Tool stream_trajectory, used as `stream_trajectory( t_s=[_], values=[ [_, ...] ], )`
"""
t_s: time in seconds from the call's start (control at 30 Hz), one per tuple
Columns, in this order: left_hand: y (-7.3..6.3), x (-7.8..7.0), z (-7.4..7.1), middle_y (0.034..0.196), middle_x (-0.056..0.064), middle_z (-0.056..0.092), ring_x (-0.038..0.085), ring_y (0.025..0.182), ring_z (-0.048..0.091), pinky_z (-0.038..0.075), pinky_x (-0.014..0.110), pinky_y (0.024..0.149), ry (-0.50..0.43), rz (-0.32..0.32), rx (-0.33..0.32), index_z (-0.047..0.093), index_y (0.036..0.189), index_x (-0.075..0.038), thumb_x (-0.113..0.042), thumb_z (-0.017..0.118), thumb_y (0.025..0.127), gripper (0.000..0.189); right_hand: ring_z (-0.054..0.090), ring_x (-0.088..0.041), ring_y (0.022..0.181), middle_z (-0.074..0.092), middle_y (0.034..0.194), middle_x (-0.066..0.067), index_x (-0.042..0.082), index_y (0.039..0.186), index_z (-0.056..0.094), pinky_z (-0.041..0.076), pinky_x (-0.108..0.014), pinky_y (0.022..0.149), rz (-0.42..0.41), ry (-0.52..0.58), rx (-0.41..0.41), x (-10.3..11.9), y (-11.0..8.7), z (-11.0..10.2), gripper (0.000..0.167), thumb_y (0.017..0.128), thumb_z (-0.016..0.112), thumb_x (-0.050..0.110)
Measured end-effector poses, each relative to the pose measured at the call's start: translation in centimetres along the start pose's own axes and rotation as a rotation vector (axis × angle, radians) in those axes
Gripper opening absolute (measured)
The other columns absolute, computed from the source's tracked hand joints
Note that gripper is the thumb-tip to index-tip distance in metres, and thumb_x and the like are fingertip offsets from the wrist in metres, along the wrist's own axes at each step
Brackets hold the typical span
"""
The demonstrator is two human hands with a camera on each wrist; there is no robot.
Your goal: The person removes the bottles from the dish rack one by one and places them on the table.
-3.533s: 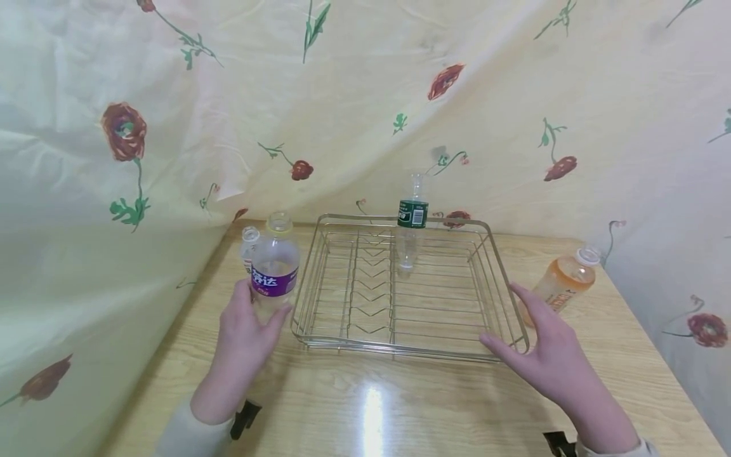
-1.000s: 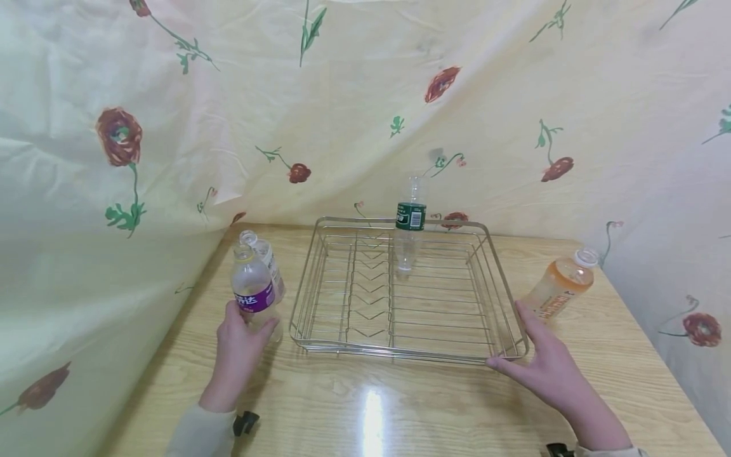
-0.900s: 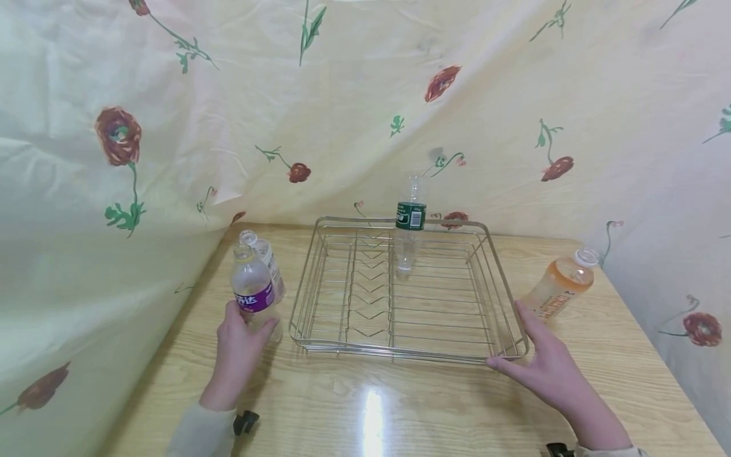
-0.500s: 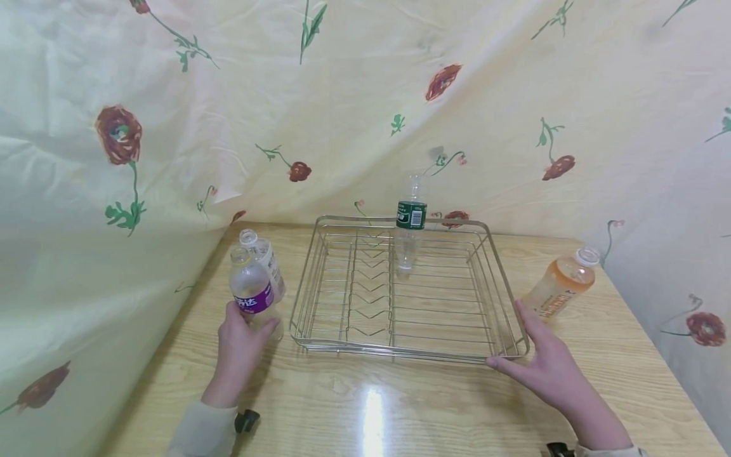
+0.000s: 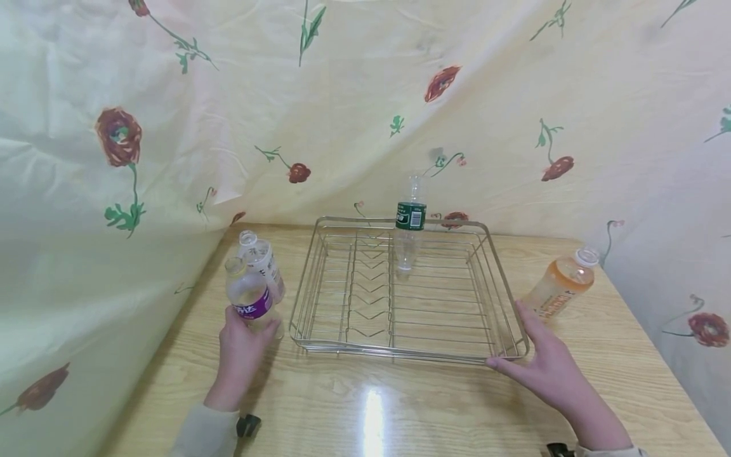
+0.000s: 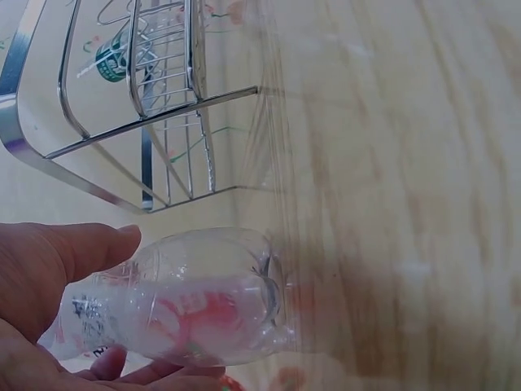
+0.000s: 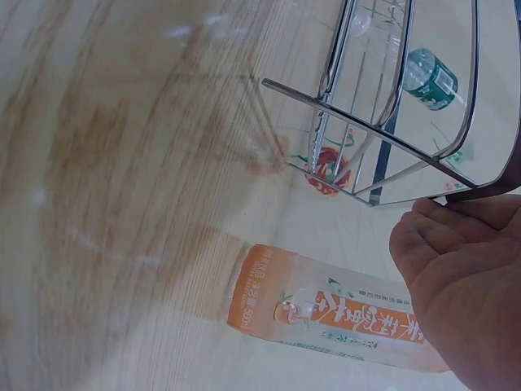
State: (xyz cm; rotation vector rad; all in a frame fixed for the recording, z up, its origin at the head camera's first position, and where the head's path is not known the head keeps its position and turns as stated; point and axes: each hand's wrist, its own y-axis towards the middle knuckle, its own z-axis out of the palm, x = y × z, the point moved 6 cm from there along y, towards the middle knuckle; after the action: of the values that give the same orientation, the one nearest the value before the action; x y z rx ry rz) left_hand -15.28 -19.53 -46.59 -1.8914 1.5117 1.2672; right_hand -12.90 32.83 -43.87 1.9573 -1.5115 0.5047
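In the head view my left hand (image 5: 242, 349) grips a clear plastic bottle with a purple label (image 5: 254, 308), its neck leaning left. The left wrist view shows the thumb on one side of the clear bottle (image 6: 216, 244) and fingers on the other. Right behind it stands a second clear bottle with a white label (image 5: 268, 270). My right hand (image 5: 551, 365) is at the right front corner of a wire dish rack (image 5: 411, 351), thumb at the front rim, forefinger along the right side. Its extended fingers touch the rack's corner in the right wrist view.
A clear bottle with a green label (image 5: 410, 217) stands upside down in the rack. To the right of the rack is an orange-labelled bottle (image 5: 562, 285), upright on the wooden table (image 5: 320, 412). Flowered cloth (image 5: 342, 95) hangs behind and at both sides.
The purple-labelled bottle has gone left and down, away from the rack; over the last half second its neck has tipped a little left. My right hand has settled on the rack's corner.
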Motion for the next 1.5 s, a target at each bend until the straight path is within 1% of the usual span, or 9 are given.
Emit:
stream_trajectory(
  t_s=[0.27, 0.4, 0.57, 0.83, 0.93, 1.1, 1.2, 1.33, 1.5],
  values=[
    [-0.2, 0.1, -0.1, 0.126, 0.033, 0.054, 0.050, 0.118, 0.054, 0.044, 0.064, 0.100, 0.003, -0.025, 0.012, 0.034, 0.138, 0.010, -0.020, 0.085, 0.084, 0.080, 0.025, -0.062, 0.137, 0.023, 0.157, -0.036, 0.010, 0.164, 0.013, 0.021, -0.077, 0.106, -0.001, -0.001, -0.003, -0.1, 0.0, 0.0, 0.121, 0.076, 0.091, 0.039],
    [-0.3, -0.1, -0.3, 0.134, 0.031, 0.051, 0.048, 0.124, 0.051, 0.041, 0.064, 0.104, -0.026, -0.036, 0.033, 0.032, 0.143, 0.008, -0.023, 0.085, 0.085, 0.085, 0.024, -0.062, 0.138, 0.022, 0.158, -0.036, 0.012, 0.164, 0.012, 0.020, -0.078, 0.106, 0.003, 0.002, 0.000, -0.2, 0.0, 0.0, 0.121, 0.077, 0.091, 0.039],
    [-0.5, -1.0, -0.7, 0.149, 0.030, 0.040, 0.048, 0.137, 0.039, 0.031, 0.064, 0.111, -0.057, -0.062, 0.051, 0.023, 0.154, 0.005, -0.030, 0.085, 0.085, 0.099, 0.024, -0.063, 0.137, 0.022, 0.158, -0.036, 0.015, 0.165, 0.011, 0.021, -0.078, 0.105, 0.011, 0.000, 0.004, -0.3, 0.0, 0.0, 0.121, 0.077, 0.091, 0.040],
    [-1.0, -2.9, -1.9, 0.157, 0.026, 0.030, 0.046, 0.143, 0.028, 0.020, 0.066, 0.115, -0.108, -0.042, -0.013, 0.021, 0.156, 0.001, -0.034, 0.082, 0.088, 0.098, 0.025, -0.064, 0.135, 0.023, 0.156, -0.038, 0.013, 0.165, 0.011, 0.023, -0.079, 0.103, 0.023, -0.010, 0.014, 0.0, -0.1, 0.0, 0.121, 0.077, 0.090, 0.041],
    [-1.3, -3.8, -2.5, 0.159, 0.026, 0.026, 0.045, 0.145, 0.025, 0.017, 0.065, 0.116, -0.129, -0.011, -0.061, 0.021, 0.156, 0.000, -0.035, 0.077, 0.092, 0.092, 0.025, -0.065, 0.135, 0.022, 0.156, -0.037, 0.015, 0.165, 0.011, 0.022, -0.080, 0.103, 0.025, -0.011, 0.016, 0.0, -0.1, 0.0, 0.121, 0.077, 0.090, 0.041],
    [-1.9, -5.2, -3.5, 0.157, 0.026, 0.031, 0.040, 0.146, 0.026, 0.018, 0.060, 0.118, -0.151, 0.104, -0.168, 0.028, 0.152, 0.003, -0.024, 0.069, 0.097, 0.074, 0.024, -0.065, 0.135, 0.021, 0.157, -0.037, 0.016, 0.165, 0.010, 0.021, -0.080, 0.103, 0.022, -0.008, 0.015, 0.0, -0.1, 0.0, 0.121, 0.077, 0.090, 0.041],
    [-2.2, -5.9, -4.1, 0.156, 0.021, 0.035, 0.034, 0.147, 0.026, 0.017, 0.052, 0.120, -0.176, 0.170, -0.227, 0.032, 0.151, 0.003, -0.017, 0.065, 0.099, 0.064, 0.024, -0.064, 0.136, 0.021, 0.157, -0.037, 0.016, 0.165, 0.011, 0.021, -0.079, 0.104, 0.017, -0.005, 0.011, 0.1, -0.1, -0.1, 0.121, 0.077, 0.090, 0.041],
    [-2.6, -6.9, -5.1, 0.156, 0.014, 0.037, 0.026, 0.148, 0.025, 0.016, 0.038, 0.121, -0.215, 0.247, -0.296, 0.034, 0.151, 0.002, -0.011, 0.060, 0.099, 0.060, 0.025, -0.064, 0.136, 0.022, 0.157, -0.037, 0.016, 0.165, 0.011, 0.021, -0.079, 0.104, 0.010, -0.003, 0.009, 0.1, -0.1, -0.1, 0.121, 0.077, 0.090, 0.040],
    [-3.5, -9.1, -6.4, 0.155, 0.016, 0.036, 0.027, 0.148, 0.025, 0.014, 0.037, 0.122, -0.312, 0.389, -0.379, 0.030, 0.151, 0.006, -0.001, 0.054, 0.093, 0.063, 0.025, -0.064, 0.136, 0.022, 0.157, -0.037, 0.015, 0.165, 0.011, 0.022, -0.079, 0.103, 0.014, -0.002, 0.012, 0.0, -0.2, 0.0, 0.121, 0.077, 0.090, 0.040]
  ],
)
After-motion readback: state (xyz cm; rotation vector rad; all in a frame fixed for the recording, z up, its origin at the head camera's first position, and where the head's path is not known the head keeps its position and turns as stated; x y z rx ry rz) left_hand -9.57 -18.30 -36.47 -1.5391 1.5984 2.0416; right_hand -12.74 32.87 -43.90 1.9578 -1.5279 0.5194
